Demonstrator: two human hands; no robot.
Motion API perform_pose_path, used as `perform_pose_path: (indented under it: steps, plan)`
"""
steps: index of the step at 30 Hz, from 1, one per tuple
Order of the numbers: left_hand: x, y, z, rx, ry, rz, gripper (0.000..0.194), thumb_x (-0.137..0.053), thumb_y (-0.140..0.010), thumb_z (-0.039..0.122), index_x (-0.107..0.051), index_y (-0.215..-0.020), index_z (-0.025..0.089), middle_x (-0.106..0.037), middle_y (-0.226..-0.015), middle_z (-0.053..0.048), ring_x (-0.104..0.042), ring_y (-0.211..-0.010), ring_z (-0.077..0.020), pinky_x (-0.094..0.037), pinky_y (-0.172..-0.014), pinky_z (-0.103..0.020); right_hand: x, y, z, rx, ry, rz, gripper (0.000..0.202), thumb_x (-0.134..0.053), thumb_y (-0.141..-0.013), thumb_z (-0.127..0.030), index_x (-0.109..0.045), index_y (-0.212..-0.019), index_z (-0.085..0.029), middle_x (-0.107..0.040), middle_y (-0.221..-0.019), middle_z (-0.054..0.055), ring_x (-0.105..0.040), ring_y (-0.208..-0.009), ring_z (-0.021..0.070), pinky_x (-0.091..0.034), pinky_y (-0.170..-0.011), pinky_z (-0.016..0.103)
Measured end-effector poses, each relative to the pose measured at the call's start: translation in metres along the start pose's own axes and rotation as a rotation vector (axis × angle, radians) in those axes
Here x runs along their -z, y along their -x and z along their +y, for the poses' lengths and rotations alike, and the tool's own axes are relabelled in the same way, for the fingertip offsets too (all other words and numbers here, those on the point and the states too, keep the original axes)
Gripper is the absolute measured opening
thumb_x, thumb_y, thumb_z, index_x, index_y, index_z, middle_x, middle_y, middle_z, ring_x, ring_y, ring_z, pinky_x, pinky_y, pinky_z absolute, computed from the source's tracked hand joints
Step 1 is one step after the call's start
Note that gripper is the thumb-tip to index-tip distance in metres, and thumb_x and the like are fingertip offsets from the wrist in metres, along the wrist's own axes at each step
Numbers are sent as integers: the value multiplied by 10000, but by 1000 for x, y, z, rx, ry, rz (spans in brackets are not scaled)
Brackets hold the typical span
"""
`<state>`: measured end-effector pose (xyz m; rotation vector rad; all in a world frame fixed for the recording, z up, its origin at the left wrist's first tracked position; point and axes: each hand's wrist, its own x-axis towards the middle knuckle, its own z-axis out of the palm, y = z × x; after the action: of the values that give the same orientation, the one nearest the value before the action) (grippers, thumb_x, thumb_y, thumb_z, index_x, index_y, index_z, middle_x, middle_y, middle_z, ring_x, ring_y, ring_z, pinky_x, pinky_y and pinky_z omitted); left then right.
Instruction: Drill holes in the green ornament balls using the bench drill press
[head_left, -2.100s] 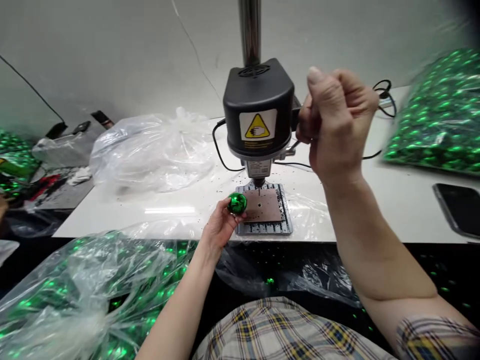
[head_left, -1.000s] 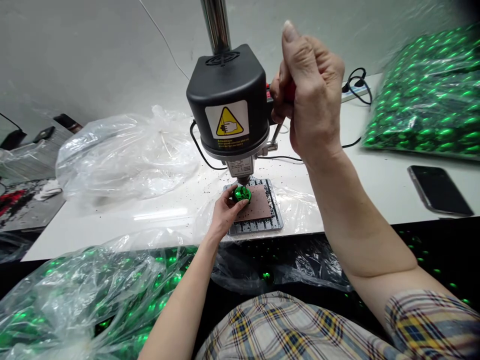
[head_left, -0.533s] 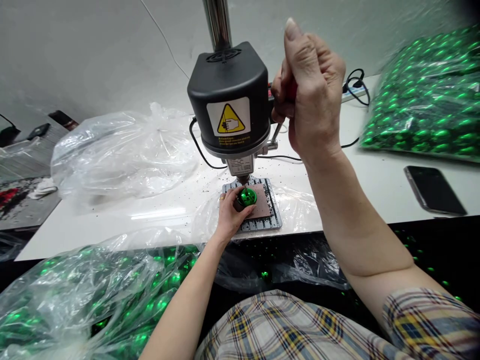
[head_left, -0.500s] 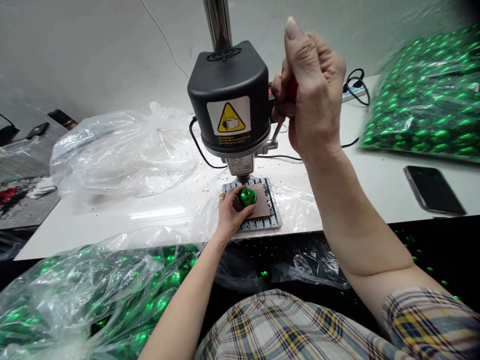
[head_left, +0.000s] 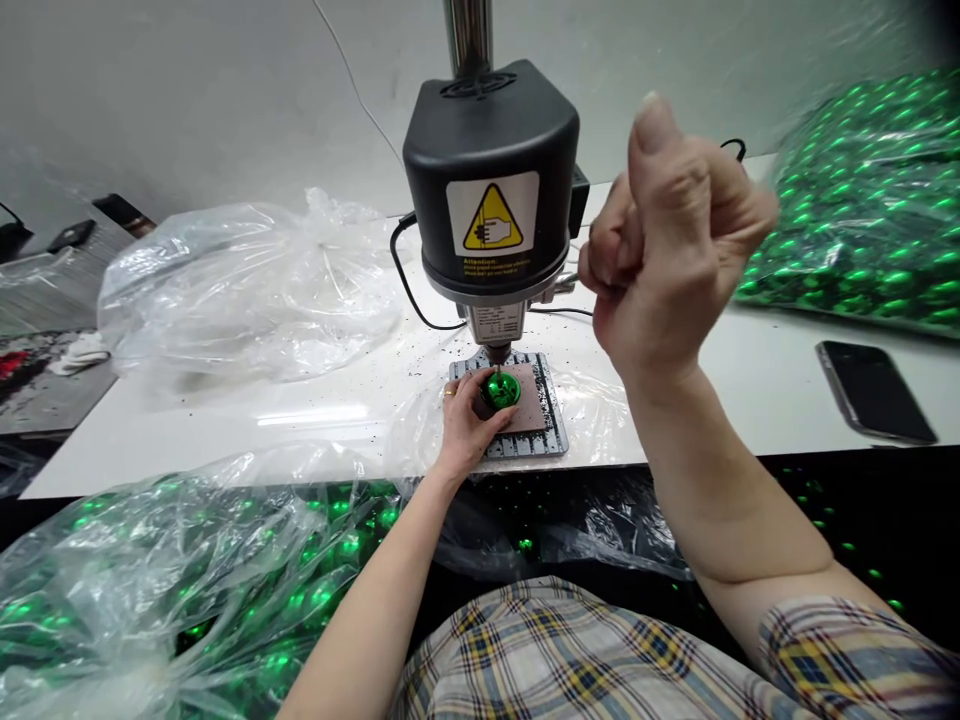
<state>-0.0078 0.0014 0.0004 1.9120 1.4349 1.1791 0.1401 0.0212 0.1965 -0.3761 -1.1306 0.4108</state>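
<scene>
Stretches out as a glossy white bench [head_left: 772, 400], speckled with dark bits. Carries a crumpled clear bag [head_left: 247, 290] at left, a slotted metal base [head_left: 555, 440] near the front edge, and a phone [head_left: 877, 392] and a bag of green balls [head_left: 870, 210] at right.

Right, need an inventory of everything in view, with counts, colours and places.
green ball: 1, under drill press
drill press: 1, black/grey, centre
board: 1, pinkish-brown, on base plate
table: 1, white
phone: 1, black, table right
filled bags: 2, clear with green contents, right and lower left
clear plastic bag: 1, table left
far-left items: several, mixed, count unclear
cords: black and white, count unclear
plaid shirt: 1, multicoloured, bottom
left hand: 1, holding ball
right hand: 1, curled beside drill press
</scene>
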Motion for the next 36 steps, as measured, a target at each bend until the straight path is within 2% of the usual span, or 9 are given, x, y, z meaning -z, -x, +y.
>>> perform_pose_path:
  steps: [4, 8, 12, 17, 25, 32, 36]
  plan:
    - [0, 0, 0, 8, 1, -8, 568, -785, -723, 372, -595, -1240, 233, -642, -1193, -83, -497, -1151, -274, -382, -1017, -416, 6, 16, -3, -4, 59, 32, 517, -580, -905, -256, -254, -524, -129, -272, -464, -12, -272, -405, 63, -189, -438, 257]
    - [1, 1, 1, -8, 2, -15, 563, -776, -737, 371, -587, -1250, 235, -645, -1202, -80, -493, -1150, -275, -378, -1017, -421, 16, 29, -9, -88, 141, -32, 567, -603, -889, -317, -203, -537, -122, -250, -480, -3, -301, -434, 73, -243, -465, 267]
    - [0, 0, 1, -23, -26, -6, 565, -783, -733, 354, -583, -1247, 233, -650, -1188, -70, -502, -1137, -274, -386, -1009, -423, 23, 35, -2, 57, 86, -48, 557, -591, -882, -248, -176, -537, -111, -198, -469, -9, -253, -417, 52, -213, -448, 253]
    - [-1, 0, -1, -39, -54, -2, 567, -785, -733, 337, -575, -1250, 233, -650, -1193, -60, -509, -1126, -265, -398, -997, -424, 29, 39, 14, 220, 28, -108, 529, -579, -871, -163, -176, -533, -111, -229, -461, -22, -228, -405, 34, -190, -426, 232]
    - [0, 1, -1, -44, -41, -2, 560, -779, -739, 340, -574, -1250, 235, -646, -1195, -63, -515, -1123, -252, -398, -993, -413, 39, 48, 26, 337, -18, -168, 484, -544, -842, -72, -164, -546, -121, -204, -462, -29, -234, -410, 41, -197, -436, 227]
    - [1, 1, 0, -32, -33, -7, 567, -781, -738, 327, -572, -1258, 237, -649, -1197, -62, -515, -1133, -263, -388, -996, -411, 39, 49, 33, 466, -74, -191, 414, -490, -793, 22, -178, -568, -132, -243, -476, -31, -243, -424, 42, -233, -438, 218]
    - [1, 2, 1, -28, -19, -6, 568, -779, -739, 315, -568, -1261, 243, -645, -1213, -58, -512, -1143, -263, -386, -1004, -414, 43, 56, 35, 473, -55, -239, 396, -487, -761, 44, -189, -573, -136, -287, -504, -22, -273, -458, 52, -245, -464, 233]
